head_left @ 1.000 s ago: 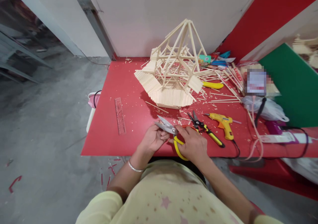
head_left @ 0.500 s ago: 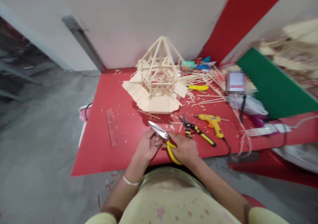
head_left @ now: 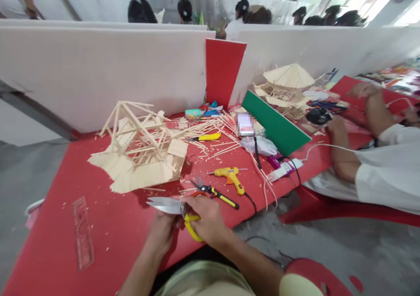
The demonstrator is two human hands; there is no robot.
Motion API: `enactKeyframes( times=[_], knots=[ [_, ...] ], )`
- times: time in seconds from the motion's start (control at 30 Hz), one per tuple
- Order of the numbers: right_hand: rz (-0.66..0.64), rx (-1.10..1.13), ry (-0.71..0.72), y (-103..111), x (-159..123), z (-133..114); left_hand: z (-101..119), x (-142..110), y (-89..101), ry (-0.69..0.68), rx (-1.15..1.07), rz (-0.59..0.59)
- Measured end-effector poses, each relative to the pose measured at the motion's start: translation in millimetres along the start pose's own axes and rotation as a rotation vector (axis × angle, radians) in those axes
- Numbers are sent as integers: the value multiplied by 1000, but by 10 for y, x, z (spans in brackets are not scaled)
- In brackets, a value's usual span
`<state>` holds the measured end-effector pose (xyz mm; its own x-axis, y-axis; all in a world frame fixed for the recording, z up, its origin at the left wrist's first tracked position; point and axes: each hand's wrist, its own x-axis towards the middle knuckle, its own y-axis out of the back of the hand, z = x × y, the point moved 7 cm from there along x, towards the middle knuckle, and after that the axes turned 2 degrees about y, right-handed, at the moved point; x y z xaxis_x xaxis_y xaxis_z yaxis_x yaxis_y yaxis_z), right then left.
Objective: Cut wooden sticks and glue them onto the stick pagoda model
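Note:
My right hand point(head_left: 210, 219) is closed on yellow-handled scissors point(head_left: 167, 204), whose blades point left and are slightly apart. Just under the blades, my left hand point(head_left: 162, 232) has its fingers curled in; they are blurred and partly covered, so anything small in them is hidden. Beyond both hands stands a model pavilion point(head_left: 131, 175) of thin wooden sticks, with a peaked open frame on top. Right of the scissors lie black-and-yellow cutters point(head_left: 221, 195) with open jaws, and a yellow glue gun point(head_left: 231, 175).
A transparent ruler point(head_left: 83, 232) lies on the red table point(head_left: 49, 248) at left. Loose sticks point(head_left: 226, 149), a yellow-handled tool point(head_left: 210, 137) and a phone point(head_left: 245, 124) are further back. A green board point(head_left: 272, 125) stands at right, with a co-worker's arm point(head_left: 344, 156) beyond it.
My view has swung up and to the right, bringing the partition top and other people into sight. The scissors stay in my right hand, their blades now pointing more to the left.

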<state>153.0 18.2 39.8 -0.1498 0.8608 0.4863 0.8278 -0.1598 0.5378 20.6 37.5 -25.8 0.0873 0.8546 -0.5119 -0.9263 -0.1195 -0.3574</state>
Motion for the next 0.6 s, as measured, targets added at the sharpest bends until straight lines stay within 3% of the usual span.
enactKeyframes(
  times=[0.23,0.37,0.5,0.6],
  knots=[
    [134,107,-272,524,105,601,-123,354,-677,7,49,-107],
    [250,77,-314,858,181,885,-169,532,-1067,-28,127,-114],
    [296,12,-334,1069,270,1100,-195,703,-1326,-13,178,-60],
    [258,53,-417,1124,324,1239,-189,802,-1461,-19,134,-47]
  ],
)
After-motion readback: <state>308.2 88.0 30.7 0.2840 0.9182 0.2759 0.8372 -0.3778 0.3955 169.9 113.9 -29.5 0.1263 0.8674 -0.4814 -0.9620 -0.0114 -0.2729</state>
